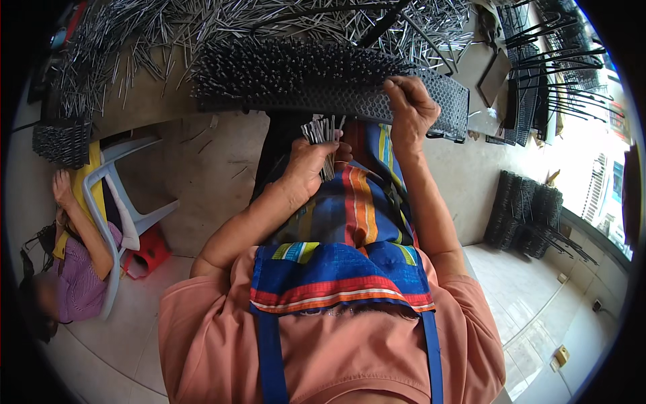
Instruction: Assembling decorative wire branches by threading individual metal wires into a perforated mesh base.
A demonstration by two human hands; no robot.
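A bundle of thin metal rods [328, 128] stands upright in my left hand [313, 160], its fingers wrapped round the rods above my lap. My right hand [414, 108] is over the right part of a long black perforated rack [452, 108], with thumb and fingertips pinched together. Whether a rod is between those fingertips is too small to make out. Many dark rods [282, 71] stand packed in the holes across the rack's left and middle. Bare holes show in the rack around and right of my right hand.
A large heap of loose rods [222, 23] covers the back of the table [134, 114]. At the left, another person [84, 269] sits by a pale plastic chair [101, 222] and a smaller rod-filled rack [62, 143]. Black racks [525, 212] with long handles stand at the right.
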